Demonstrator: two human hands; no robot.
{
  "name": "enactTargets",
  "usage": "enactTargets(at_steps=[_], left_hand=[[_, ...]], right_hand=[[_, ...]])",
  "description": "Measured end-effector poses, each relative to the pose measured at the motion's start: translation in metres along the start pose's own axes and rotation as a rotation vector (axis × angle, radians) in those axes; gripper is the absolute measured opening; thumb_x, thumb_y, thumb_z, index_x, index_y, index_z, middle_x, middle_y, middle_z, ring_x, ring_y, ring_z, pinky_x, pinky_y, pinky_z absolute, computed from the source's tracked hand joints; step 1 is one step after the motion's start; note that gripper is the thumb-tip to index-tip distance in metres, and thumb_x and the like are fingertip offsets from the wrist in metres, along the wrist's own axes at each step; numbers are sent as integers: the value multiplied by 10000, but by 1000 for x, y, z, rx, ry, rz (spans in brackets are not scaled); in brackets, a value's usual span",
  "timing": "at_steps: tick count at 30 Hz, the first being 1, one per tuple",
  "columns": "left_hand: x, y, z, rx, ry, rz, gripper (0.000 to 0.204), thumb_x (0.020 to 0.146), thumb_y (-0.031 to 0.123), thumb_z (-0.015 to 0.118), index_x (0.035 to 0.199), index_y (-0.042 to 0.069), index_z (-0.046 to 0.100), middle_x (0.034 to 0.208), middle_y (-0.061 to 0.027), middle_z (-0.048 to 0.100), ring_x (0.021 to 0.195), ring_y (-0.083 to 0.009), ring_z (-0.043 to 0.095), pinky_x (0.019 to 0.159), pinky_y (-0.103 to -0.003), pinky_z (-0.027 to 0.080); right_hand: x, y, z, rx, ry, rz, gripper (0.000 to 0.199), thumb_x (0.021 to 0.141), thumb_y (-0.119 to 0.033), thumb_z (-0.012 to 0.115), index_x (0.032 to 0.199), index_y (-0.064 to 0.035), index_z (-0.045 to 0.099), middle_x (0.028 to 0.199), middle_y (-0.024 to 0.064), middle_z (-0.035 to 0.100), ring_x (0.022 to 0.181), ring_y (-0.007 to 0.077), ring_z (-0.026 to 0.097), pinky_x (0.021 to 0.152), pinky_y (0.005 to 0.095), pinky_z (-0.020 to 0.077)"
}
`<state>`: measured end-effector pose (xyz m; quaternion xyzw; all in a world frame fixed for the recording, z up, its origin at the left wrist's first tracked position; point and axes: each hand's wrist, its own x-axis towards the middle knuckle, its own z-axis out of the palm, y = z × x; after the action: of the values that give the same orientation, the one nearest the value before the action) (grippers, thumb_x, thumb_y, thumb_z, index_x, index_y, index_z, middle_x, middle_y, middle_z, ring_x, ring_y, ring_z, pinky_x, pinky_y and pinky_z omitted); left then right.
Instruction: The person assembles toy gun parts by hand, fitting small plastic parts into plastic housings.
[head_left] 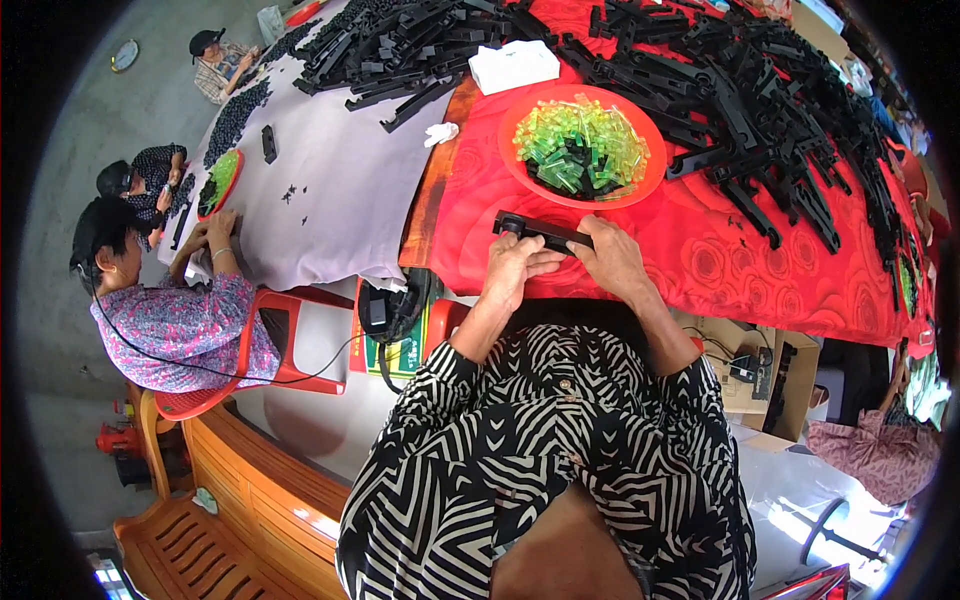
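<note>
A long black plastic bar [540,230] with a notched end lies across both my hands, just above the near edge of the red cloth. My left hand [515,268] is closed round its left part, thumb near the notched end. My right hand [612,258] grips its right end between thumb and fingers. Any small piece under my fingers is hidden. Just beyond stands an orange-red bowl [655,165] full of small see-through green-yellow tubes [605,125], with small black pieces [572,172] heaped at its near side.
Many similar black bars [740,110] are piled across the far and right side of the red-clothed table [640,245]. A white box [513,66] and crumpled tissue [440,133] lie beyond the bowl. At left, a person [180,310] works at a grey-clothed table [310,210], seated on a red chair [290,340].
</note>
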<state>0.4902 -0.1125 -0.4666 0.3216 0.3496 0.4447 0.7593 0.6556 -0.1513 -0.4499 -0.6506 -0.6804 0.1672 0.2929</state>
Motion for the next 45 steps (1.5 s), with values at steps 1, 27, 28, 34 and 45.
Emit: enactTargets(at_steps=[1, 27, 28, 34, 45], left_hand=[[0, 5, -3, 97, 8, -26, 173, 813, 108, 632, 756, -23, 535, 704, -145, 633, 605, -228, 657, 536, -311, 566], [39, 63, -28, 1551, -498, 382, 134, 797, 140, 608, 886, 41, 611, 775, -160, 621, 769, -345, 600, 666, -425, 442], [39, 63, -30, 1550, -497, 382, 134, 797, 140, 608, 886, 41, 611, 775, -160, 621, 769, -345, 600, 666, -425, 442], [43, 64, -38, 1579, -498, 376, 154, 798, 162, 616, 883, 33, 611, 786, -165, 623, 773, -345, 601, 662, -419, 443], [39, 66, -41, 1583, -501, 368, 182, 826, 206, 600, 913, 46, 605, 805, -162, 624, 787, -346, 596, 666, -422, 440]], right_hand=[[2, 1, -1, -27, -6, 33, 219, 787, -183, 634, 869, -14, 522, 869, 171, 587, 872, 377, 566, 711, 466, 440], [20, -24, 1, -172, -116, 19, 249, 756, -216, 667, 832, -6, 558, 797, 191, 623, 795, 380, 611, 698, 477, 477], [21, -24, 4, -181, -120, 9, 249, 763, -220, 662, 836, -5, 558, 793, 192, 624, 792, 380, 612, 699, 477, 479], [21, -24, 16, -196, -115, 19, 244, 778, -210, 645, 866, 0, 554, 814, 203, 621, 804, 378, 613, 703, 480, 479], [23, -27, 19, -218, -117, 21, 232, 780, -207, 642, 873, -11, 559, 852, 185, 619, 835, 359, 608, 725, 477, 472]])
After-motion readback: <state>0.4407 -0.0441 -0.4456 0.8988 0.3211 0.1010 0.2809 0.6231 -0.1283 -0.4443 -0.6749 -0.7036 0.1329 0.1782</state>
